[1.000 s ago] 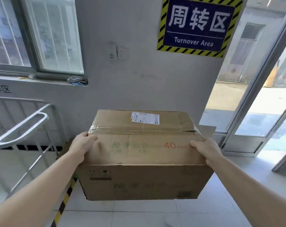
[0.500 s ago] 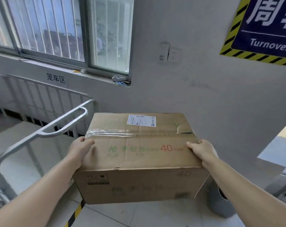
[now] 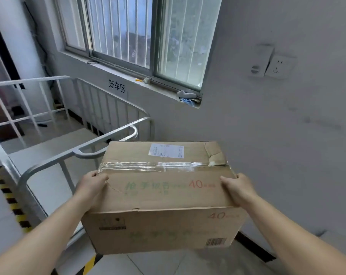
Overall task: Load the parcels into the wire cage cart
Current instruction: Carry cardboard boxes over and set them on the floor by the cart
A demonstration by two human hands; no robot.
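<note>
Left hand (image 3: 91, 184), right hand (image 3: 238, 188) outstretched, clasping parcel (image 3: 164, 197) (both sides)

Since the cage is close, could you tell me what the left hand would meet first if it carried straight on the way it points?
The left hand points forward along the box's side. Straight on, it would probably meet the cage's top rail first, though depth is hard to judge.
</note>
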